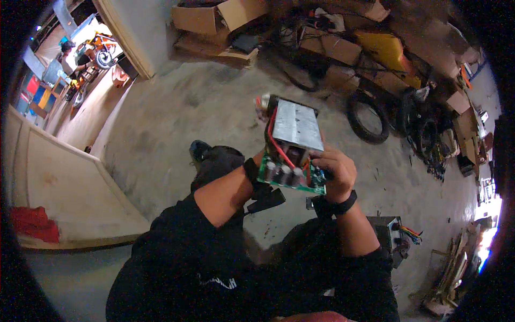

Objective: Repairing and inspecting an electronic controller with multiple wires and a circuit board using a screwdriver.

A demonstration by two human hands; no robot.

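Held a board (292, 186) up above the lap, clear of the floor (177, 115), component side toward the eyes, seemingly to show the parts rather than the underside. Gripped its right edge with the right hand (339, 170), closing the fingers at the rim, probably to avoid pressing on the crowded face. Had the left hand (259, 158) at the opposite side, mostly hidden behind the board; could not tell whether gripping or merely propping. Likely used both sides because of the heatsink (296, 124), a broad silver block at the far end, presumably heavy enough to tip a one-sided hold. Had the capacitors (284, 175) along the near edge and a red wire (277, 140) beside the heatsink, both free of the visible fingers. Had a metal box (387, 229) on the floor just beyond the right forearm, coloured leads (412, 233) pointing outward, perhaps to prevent snagging. Had a tyre (367, 118) and cartons (328, 47) well apart, probably heaped there to free floor space.
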